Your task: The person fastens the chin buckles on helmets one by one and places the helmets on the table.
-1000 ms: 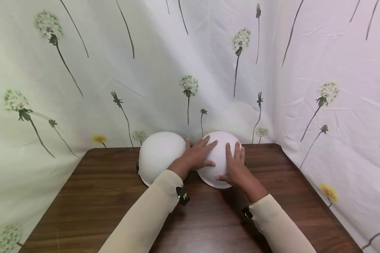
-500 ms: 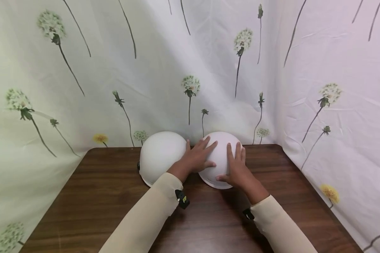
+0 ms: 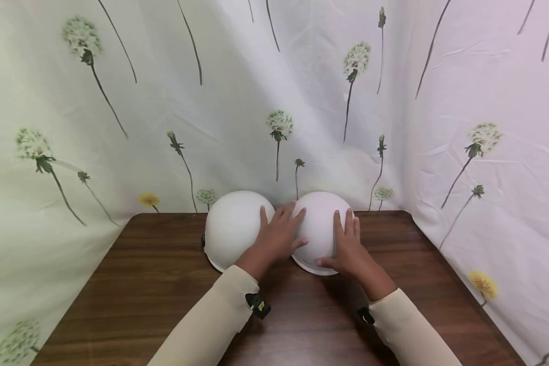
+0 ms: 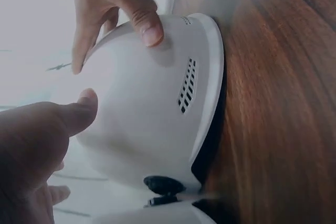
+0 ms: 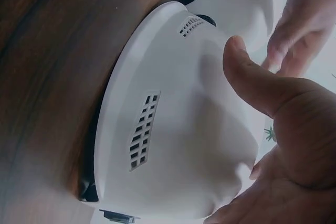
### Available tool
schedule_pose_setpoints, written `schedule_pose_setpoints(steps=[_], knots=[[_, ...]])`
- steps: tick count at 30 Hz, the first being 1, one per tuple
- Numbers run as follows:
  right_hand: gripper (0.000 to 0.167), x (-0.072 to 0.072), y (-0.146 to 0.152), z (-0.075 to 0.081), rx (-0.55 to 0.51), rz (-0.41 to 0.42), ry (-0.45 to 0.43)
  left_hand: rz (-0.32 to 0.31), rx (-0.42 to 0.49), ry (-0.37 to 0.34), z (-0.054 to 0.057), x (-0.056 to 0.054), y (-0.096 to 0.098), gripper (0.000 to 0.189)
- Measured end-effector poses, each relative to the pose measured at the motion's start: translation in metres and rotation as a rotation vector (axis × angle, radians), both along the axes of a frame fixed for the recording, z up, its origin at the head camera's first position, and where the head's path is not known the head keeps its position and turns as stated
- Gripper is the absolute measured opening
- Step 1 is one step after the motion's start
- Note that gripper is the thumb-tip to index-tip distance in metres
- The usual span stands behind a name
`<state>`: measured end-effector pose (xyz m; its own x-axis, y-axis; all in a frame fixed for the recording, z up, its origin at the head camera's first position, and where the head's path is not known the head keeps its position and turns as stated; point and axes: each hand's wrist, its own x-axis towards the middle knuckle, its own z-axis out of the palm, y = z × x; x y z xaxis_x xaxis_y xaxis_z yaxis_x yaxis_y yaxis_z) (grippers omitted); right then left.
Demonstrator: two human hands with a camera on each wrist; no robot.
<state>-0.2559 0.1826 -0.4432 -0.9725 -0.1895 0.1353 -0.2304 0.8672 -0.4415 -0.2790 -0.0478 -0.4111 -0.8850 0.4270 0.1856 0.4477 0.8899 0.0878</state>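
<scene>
Two white helmets sit side by side, dome up, at the table's far edge. My left hand (image 3: 276, 236) spreads its fingers over the gap between the left helmet (image 3: 233, 229) and the right helmet (image 3: 320, 229). In the left wrist view its thumb lies close by the dome; whether it touches, I cannot tell. My right hand (image 3: 349, 249) rests with extended fingers along the right side of the right helmet. Slotted vents (image 5: 144, 129) and a rim show in the right wrist view. A dark round fitting (image 4: 164, 185) lies between the helmets in the left wrist view.
The brown wood-grain table (image 3: 164, 305) reaches toward me. White cloth (image 3: 201, 117) printed with dandelions hangs behind it and along the right side. A small black device (image 3: 258, 306) is strapped at each sleeve cuff.
My left hand has eased off the right helmet's side and shifted left. My right hand has barely moved. The helmets keep their places; the head view has turned slightly left.
</scene>
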Motion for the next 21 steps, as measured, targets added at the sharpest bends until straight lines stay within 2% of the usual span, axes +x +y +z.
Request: schedule_pose_setpoints(steps=[6,11,15,21], knots=[[0.148,0.006,0.007,0.002,-0.002,-0.023,-0.016,0.036,0.041,0.039,-0.006,0.01,-0.019,0.084],[0.148,0.012,0.014,0.008,-0.001,-0.049,-0.011,0.081,0.072,0.07,-0.005,0.019,-0.031,0.087],[0.15,0.017,0.024,0.007,-0.019,-0.078,-0.028,0.121,0.089,0.087,-0.002,0.031,-0.042,0.086],[0.155,0.026,0.041,0.004,-0.059,-0.095,-0.087,0.175,0.105,0.134,-0.009,0.049,-0.064,0.086]])
